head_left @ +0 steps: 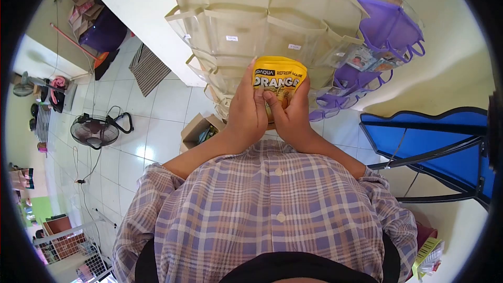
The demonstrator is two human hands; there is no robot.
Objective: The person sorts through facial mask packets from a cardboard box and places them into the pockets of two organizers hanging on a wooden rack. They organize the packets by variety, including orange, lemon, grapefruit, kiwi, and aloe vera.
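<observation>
Both of my hands hold yellow "ORANGE" mask packets (pixel 280 68) upright in front of my chest, with several edges stacked at the top. My left hand (pixel 248 107) wraps round the left side, its thumb on the front. On the right side my right hand (pixel 292 115) grips them, its thumb also pressed on the front near the middle. Just beyond hangs a beige organizer (pixel 236 21) with clear pockets and small white labels. A purple organizer (pixel 374 21) with packets in its pockets hangs to its right.
An open cardboard box (pixel 195 130) stands on the tiled floor below the beige organizer. Further left are a black fan (pixel 94 130) and a striped mat (pixel 149 68). A blue folding table (pixel 429 136) leans at the right.
</observation>
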